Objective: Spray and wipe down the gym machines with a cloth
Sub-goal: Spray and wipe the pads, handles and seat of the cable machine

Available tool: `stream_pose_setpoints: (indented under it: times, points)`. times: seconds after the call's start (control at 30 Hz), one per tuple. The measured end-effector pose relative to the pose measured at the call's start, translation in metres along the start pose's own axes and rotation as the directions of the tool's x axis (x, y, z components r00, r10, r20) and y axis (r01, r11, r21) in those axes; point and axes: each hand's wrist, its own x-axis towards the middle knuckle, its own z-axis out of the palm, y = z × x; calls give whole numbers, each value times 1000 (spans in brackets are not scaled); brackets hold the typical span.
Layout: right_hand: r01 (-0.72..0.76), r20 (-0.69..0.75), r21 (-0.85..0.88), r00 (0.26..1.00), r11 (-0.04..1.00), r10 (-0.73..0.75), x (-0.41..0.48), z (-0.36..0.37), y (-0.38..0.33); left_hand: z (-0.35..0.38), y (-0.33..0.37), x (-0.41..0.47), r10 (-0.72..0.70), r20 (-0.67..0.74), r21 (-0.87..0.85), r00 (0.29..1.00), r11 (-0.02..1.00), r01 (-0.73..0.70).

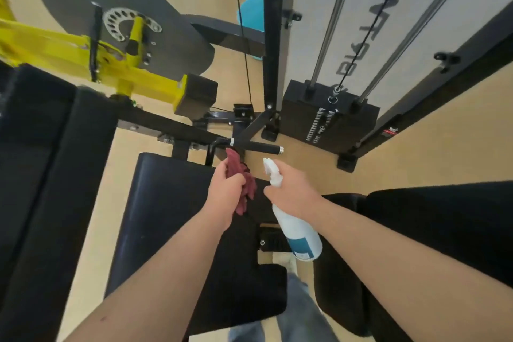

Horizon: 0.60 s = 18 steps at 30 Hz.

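- While the left hand (226, 191) bunches a maroon cloth (245, 189) in curled fingers, the cloth's top end reaches the bend of the black handle bar (258, 146), just past the seat pad (172, 203).
- Right hand (294, 191) wrapped round the neck of a white spray bottle (298, 233), nozzle twd the bar, blue-labelled body hanging below the wrist.
- Weight stack (327, 116) stands beyond the bar's tip; yellow frame arm (69, 47) upper left.
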Motion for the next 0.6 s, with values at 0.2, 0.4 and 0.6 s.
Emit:
stream_pose_setpoints:
  times: [0.2, 0.4, 0.6]
  points:
    - [51, 51, -129, 998, 990, -44, 91, 15, 9, 1, 10, 59, 19, -200, 13, 980, 1000, -17]
    - [31, 129, -233, 992, 972, -1, 148, 37, 21, -5, 3, 112, 70, -379, 48, 923, 997, -56]
    - [-36, 138, -289, 987, 957, 79, 177, 35, 55, 2, 3, 147, 205, -342, 198, 917, 970, -142]
